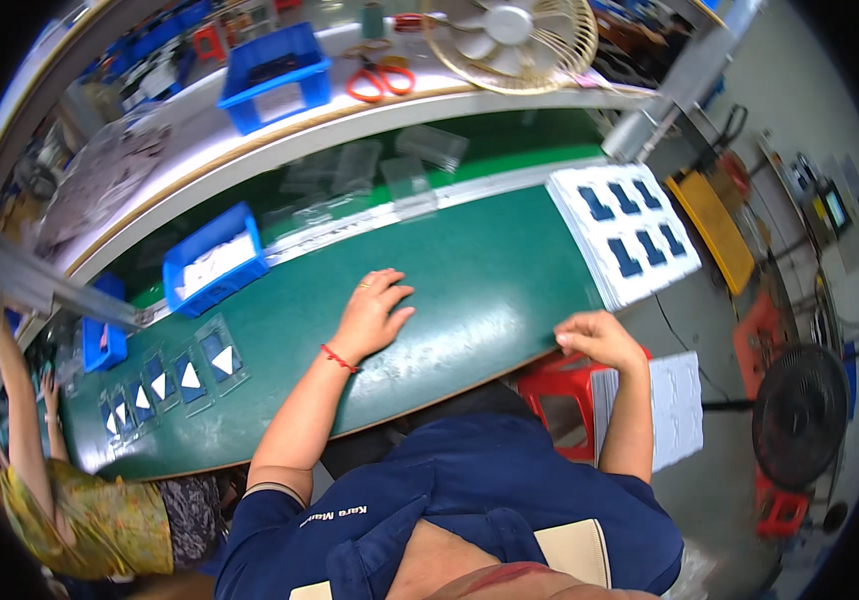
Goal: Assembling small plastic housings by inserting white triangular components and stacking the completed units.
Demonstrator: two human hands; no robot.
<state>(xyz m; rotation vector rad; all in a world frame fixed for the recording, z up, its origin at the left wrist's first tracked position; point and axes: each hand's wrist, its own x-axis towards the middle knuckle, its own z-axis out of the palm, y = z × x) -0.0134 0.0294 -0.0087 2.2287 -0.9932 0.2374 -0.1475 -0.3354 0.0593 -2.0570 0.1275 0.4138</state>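
My left hand (372, 318) is over the green tabletop (470, 270), fingers apart and nothing in them; a red cord bracelet circles its wrist. At the table's front right edge my right hand (605, 342) has its fingers curled together, and whatever they may pinch is too small to make out. Beyond it, a white foam tray (600, 272) holds several dark blue L-shaped pieces (634, 196) in two rows. To the left, a row of clear plastic packs (190, 382) lies on the table, each showing a dark blue piece with a white triangle.
Blue bins (215, 262) and clear plastic covers (410, 185) line the table's back. The shelf above carries a blue bin (275, 75), red-handled scissors (380, 80) and a fan (510, 30). Foam trays (675, 410) rest by a red stool (562, 400). A co-worker (90, 515) is at far left.
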